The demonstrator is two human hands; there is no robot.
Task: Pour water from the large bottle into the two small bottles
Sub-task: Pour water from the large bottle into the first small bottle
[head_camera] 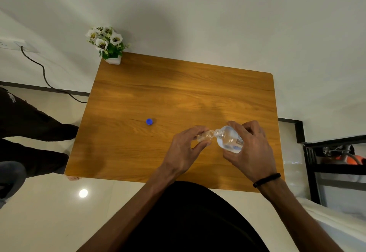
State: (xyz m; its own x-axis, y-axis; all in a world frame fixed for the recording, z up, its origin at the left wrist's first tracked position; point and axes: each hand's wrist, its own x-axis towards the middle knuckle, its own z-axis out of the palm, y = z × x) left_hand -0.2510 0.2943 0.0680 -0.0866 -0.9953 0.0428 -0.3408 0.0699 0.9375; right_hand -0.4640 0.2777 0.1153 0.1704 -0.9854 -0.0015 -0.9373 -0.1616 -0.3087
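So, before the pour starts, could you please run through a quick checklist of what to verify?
1. Large bottle uncapped: ok.
2. Right hand grips it, tilted toward the small bottle: ok.
3. Left hand holds the small bottle: ok.
4. Small bottle mouth open, next to the large bottle's: ok.
5. Water flowing yet: cannot tell.
6. Second small bottle in view: not ok.
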